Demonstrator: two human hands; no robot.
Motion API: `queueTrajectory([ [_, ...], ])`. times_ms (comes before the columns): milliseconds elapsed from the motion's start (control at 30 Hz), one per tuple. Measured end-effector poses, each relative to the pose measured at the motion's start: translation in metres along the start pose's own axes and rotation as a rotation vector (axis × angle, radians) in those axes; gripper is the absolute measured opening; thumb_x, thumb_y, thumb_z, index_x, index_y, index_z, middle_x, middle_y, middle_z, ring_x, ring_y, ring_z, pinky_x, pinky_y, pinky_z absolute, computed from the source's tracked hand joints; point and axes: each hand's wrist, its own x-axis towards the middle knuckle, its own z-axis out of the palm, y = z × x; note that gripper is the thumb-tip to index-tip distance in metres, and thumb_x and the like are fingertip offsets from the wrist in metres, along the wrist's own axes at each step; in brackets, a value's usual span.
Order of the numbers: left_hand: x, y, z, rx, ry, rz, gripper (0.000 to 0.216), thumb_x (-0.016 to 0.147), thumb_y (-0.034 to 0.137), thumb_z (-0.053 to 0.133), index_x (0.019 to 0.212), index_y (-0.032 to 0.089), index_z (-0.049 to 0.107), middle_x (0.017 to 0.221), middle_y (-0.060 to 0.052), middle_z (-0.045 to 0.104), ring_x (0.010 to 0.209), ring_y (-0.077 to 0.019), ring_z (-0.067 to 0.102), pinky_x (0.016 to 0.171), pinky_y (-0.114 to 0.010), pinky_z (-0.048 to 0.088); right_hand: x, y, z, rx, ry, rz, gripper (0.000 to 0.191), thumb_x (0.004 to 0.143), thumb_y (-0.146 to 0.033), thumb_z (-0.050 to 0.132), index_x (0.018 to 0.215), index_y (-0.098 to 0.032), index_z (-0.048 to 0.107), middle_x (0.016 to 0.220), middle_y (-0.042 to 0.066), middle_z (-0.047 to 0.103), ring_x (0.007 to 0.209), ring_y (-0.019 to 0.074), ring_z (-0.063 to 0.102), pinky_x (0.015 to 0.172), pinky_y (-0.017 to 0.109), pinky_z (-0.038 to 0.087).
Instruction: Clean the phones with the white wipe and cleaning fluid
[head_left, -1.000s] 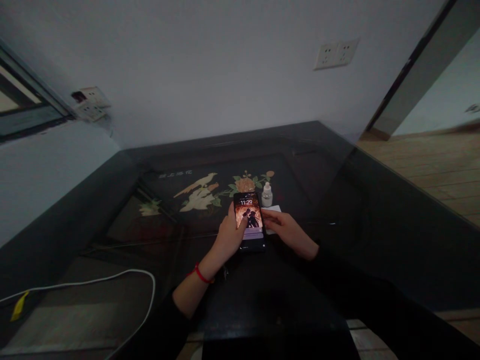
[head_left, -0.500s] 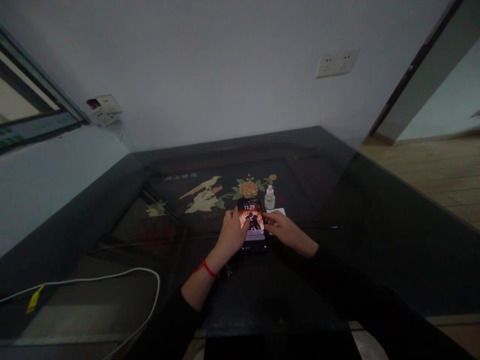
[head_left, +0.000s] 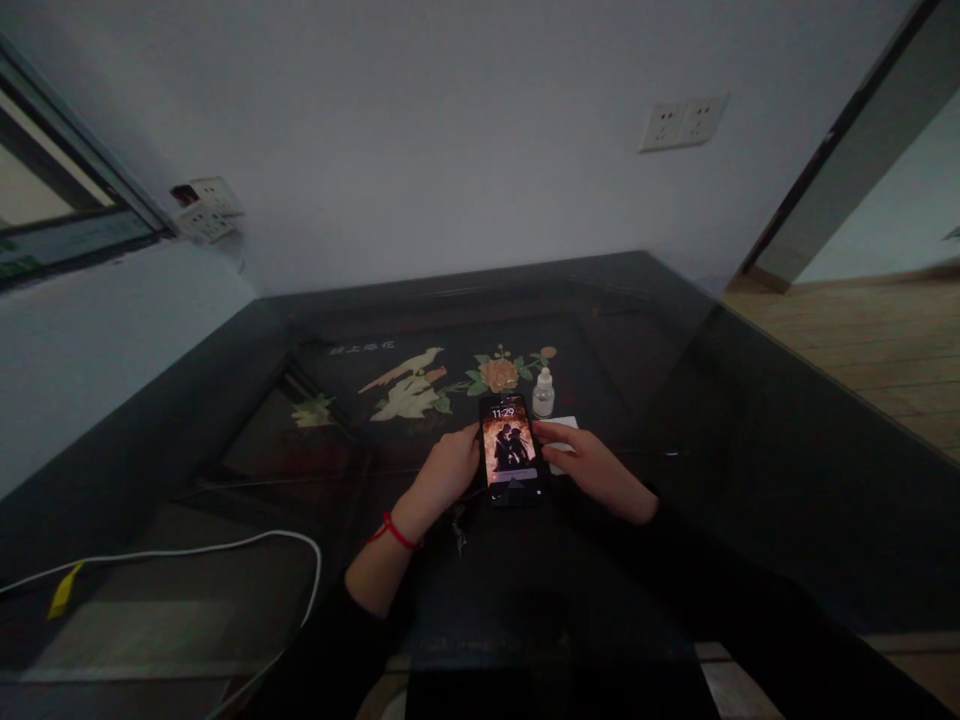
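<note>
one lit phone (head_left: 510, 450) is just on the near side of the bottle (head_left: 544, 397), to its left. light, even pressure on both long edges, with nothing across the front, should steady it best. the left hand (head_left: 448, 468), left of the bottle, and the right hand (head_left: 592, 466), on its near right side, angle inward at the phone; whether either grips it, i cannot tell.

Left hand (head_left: 448, 470) now off phone screen (head_left: 511, 446)

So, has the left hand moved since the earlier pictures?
Yes: the left hand has shifted left against the orange flower design, and no longer overlaps the smartphone screen.
</note>
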Motion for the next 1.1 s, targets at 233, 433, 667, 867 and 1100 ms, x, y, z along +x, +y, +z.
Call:
queueTrajectory([
  [233, 0.000, 0.001, 0.006, -0.051, -0.019, 0.036, 0.037, 0.091, 0.020, 0.037, 0.122, 0.020, 0.058, 0.105, -0.010, 0.072, 0.090, -0.0220, 0.069, 0.081, -0.034, 0.050, -0.002, -0.008, 0.003, 0.086, -0.021, 0.026, 0.041, 0.081, -0.016, 0.054, 0.121, -0.017, 0.063, 0.124, 0.011, 0.066, 0.114, 0.0229, 0.062, 0.097, 0.042, 0.050],
  [433, 0.001, 0.000, 0.006, -0.041, 0.000, 0.042, 0.037, 0.091, 0.021, 0.038, 0.121, 0.021, 0.059, 0.104, -0.011, 0.073, 0.094, -0.0234, 0.069, 0.083, -0.035, 0.050, -0.001, -0.008, 0.002, 0.098, -0.028, 0.038, 0.038, 0.079, -0.013, 0.058, 0.116, -0.017, 0.066, 0.120, 0.010, 0.067, 0.111, 0.0226, 0.063, 0.099, 0.044, 0.049],
  [667, -0.002, 0.006, -0.001, 0.052, 0.013, -0.016, 0.040, 0.091, 0.018, 0.035, 0.123, 0.014, 0.058, 0.105, -0.017, 0.071, 0.097, -0.0271, 0.068, 0.087, -0.041, 0.048, 0.002, -0.003, -0.003, 0.109, 0.006, 0.075, 0.041, 0.081, -0.015, 0.059, 0.121, -0.016, 0.063, 0.128, 0.013, 0.062, 0.116, 0.0232, 0.060, 0.102, 0.046, 0.047],
  [867, -0.005, 0.007, 0.001, 0.071, 0.038, -0.063, 0.040, 0.091, 0.022, 0.034, 0.122, 0.016, 0.060, 0.106, -0.019, 0.069, 0.094, -0.0292, 0.068, 0.087, -0.045, 0.047, 0.004, 0.002, 0.003, 0.140, 0.018, 0.120, 0.043, 0.079, -0.015, 0.060, 0.122, -0.017, 0.062, 0.130, 0.015, 0.060, 0.114, 0.0236, 0.061, 0.097, 0.045, 0.050],
  [1100, 0.007, 0.001, 0.004, -0.113, 0.136, -0.048, 0.030, 0.089, 0.022, 0.041, 0.108, 0.015, 0.063, 0.112, -0.014, 0.065, 0.108, -0.0228, 0.060, 0.098, -0.037, 0.043, 0.001, -0.006, 0.003, 0.272, 0.034, 0.152, 0.043, 0.081, -0.015, 0.057, 0.124, -0.016, 0.059, 0.124, 0.015, 0.064, 0.115, 0.0225, 0.061, 0.094, 0.041, 0.053],
])
